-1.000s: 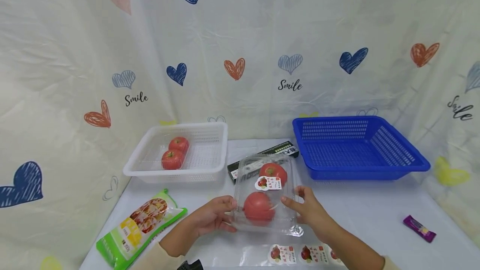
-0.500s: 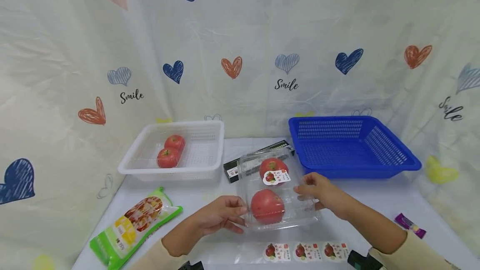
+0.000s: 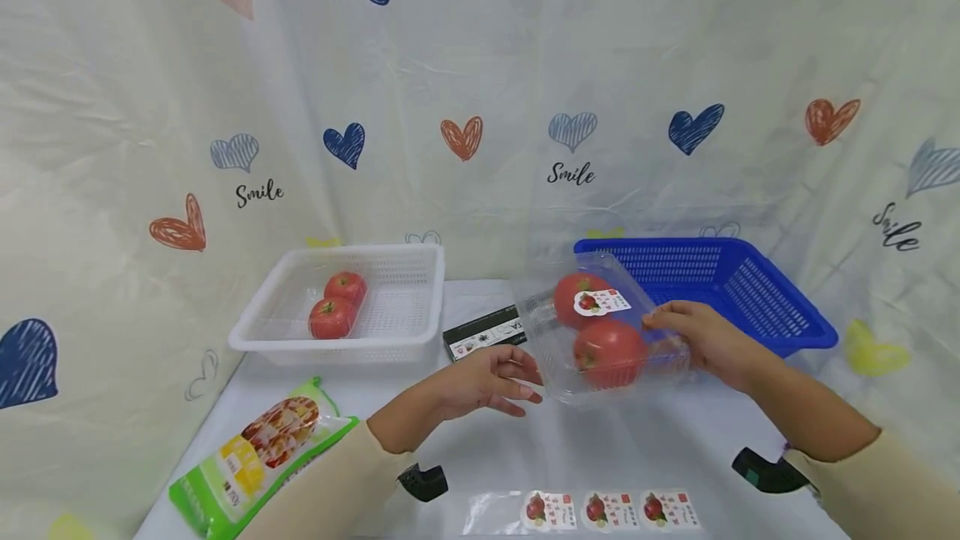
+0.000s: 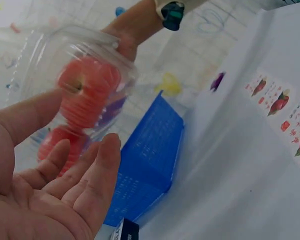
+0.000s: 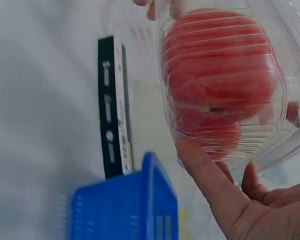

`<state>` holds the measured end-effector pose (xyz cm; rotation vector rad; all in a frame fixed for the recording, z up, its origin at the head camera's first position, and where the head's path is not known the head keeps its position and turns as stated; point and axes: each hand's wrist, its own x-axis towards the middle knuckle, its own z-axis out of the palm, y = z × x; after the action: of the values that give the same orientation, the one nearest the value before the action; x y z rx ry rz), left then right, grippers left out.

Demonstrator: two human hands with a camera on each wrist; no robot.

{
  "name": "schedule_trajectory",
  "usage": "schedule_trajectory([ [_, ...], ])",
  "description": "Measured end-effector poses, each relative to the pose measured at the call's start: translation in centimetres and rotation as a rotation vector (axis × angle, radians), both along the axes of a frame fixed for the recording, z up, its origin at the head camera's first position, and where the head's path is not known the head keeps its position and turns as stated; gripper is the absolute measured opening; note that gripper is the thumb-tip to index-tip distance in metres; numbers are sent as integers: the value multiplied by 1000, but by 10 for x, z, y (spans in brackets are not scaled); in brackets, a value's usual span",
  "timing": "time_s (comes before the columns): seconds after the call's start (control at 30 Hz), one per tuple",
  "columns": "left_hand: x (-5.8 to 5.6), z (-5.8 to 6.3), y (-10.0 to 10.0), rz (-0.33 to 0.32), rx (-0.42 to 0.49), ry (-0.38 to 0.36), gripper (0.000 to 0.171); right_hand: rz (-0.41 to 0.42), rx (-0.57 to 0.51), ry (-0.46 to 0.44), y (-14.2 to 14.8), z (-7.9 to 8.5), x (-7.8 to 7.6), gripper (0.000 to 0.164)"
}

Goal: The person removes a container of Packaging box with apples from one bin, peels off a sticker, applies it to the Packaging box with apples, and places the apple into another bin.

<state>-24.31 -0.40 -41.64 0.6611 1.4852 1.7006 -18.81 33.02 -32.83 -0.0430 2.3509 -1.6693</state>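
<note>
A clear plastic clamshell box point(image 3: 551, 373) with two red apples point(image 3: 609, 352) inside is tilted up off the table, in front of the blue basket. A white sticker with a fruit picture point(image 3: 602, 302) is on its lid. My right hand point(image 3: 708, 340) grips the box at its right side, thumb on top and fingers beneath, as the right wrist view also shows. My left hand point(image 3: 480, 386) is just left of the box, palm turned toward it, fingers loosely bent and holding nothing. In the left wrist view the left hand point(image 4: 60, 185) partly overlaps the box.
The blue basket point(image 3: 806, 307) stands back right, partly hidden by the box. A white basket point(image 3: 405, 348) holding another boxed pair of apples is back left. A black-and-white carton point(image 3: 483, 332) lies between them. A green food bag point(image 3: 262, 457) and a sticker strip point(image 3: 491, 515) lie nearer.
The box has risen and moved right toward the blue basket in my right hand. My left hand, at the box's left edge before, has come away from it.
</note>
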Motion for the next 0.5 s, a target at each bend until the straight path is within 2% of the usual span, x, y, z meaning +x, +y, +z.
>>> schedule_trajectory([
  [0.17,-24,-11,36,53,-49,-17,38,-59,5,24,32,11,-9,49],
  [0.33,-49,-25,76,158,-73,-51,38,-84,-18,56,68,18,-20,43],
  [0.5,-63,-33,111,215,-47,-137,49,-80,-48,39,99,20,-29,40],
])
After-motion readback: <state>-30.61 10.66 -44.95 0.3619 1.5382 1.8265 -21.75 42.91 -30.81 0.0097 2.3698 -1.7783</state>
